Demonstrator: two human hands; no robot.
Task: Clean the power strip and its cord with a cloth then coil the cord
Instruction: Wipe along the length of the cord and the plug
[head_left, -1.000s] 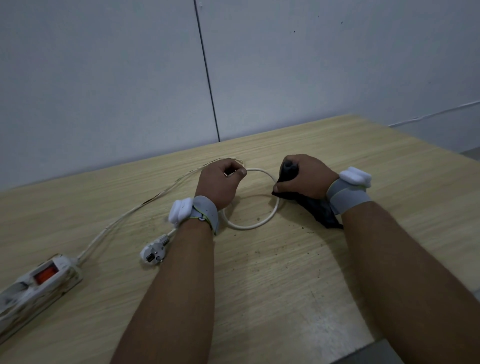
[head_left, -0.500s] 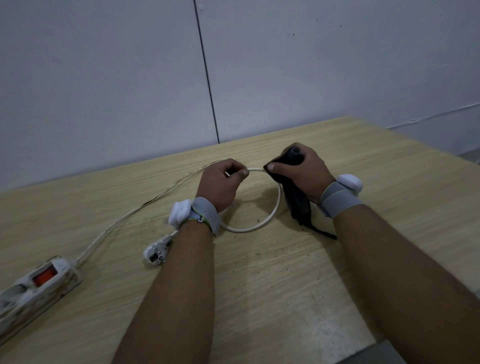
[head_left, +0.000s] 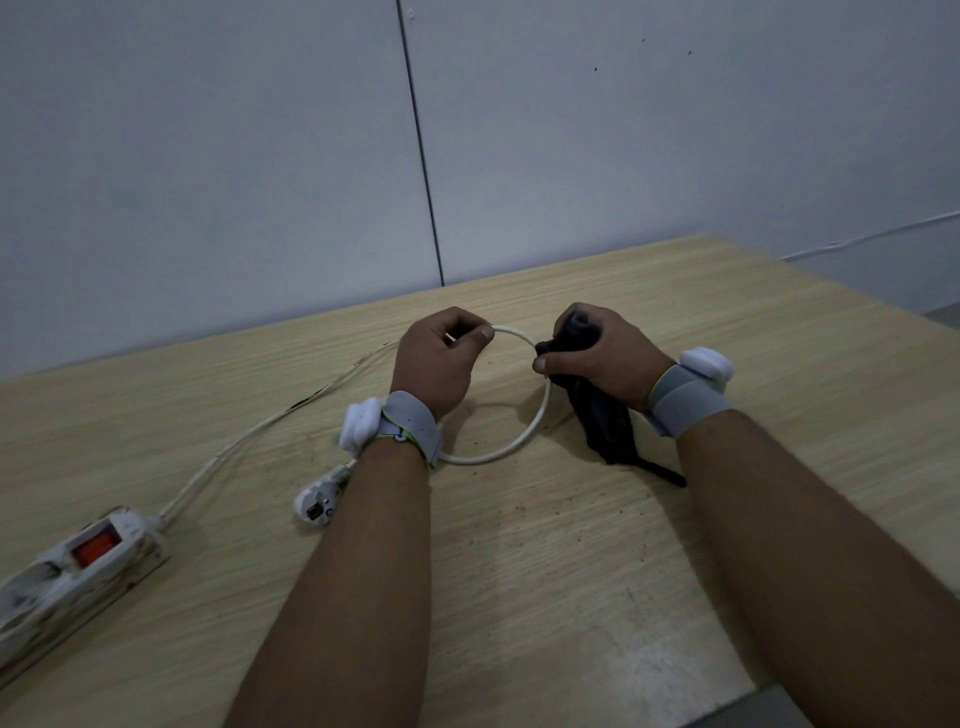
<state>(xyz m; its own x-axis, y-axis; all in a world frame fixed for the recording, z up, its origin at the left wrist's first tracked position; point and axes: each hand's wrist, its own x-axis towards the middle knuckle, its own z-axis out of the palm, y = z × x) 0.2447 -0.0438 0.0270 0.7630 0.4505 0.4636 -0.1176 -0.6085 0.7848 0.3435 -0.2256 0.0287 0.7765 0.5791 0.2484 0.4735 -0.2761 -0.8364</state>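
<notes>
A dirty white power strip (head_left: 78, 571) with an orange switch lies at the table's left edge. Its white cord (head_left: 535, 421) runs right, forms one loop between my hands and ends in a white plug (head_left: 317, 506) beside my left wrist. My left hand (head_left: 436, 364) pinches the cord at the top of the loop. My right hand (head_left: 597, 358) grips a dark cloth (head_left: 602, 421), which is wrapped around the cord on the loop's right side. The cloth's loose end hangs down onto the table.
The wooden table (head_left: 519, 571) carries dark specks of dirt around the loop. A grey wall (head_left: 260, 156) stands right behind the table's far edge. The table's near right corner (head_left: 753, 691) is close to my right forearm.
My right hand with the cloth slid up the loop's right side toward my left hand, then back slightly right. The left hand kept its pinch on the cord.
</notes>
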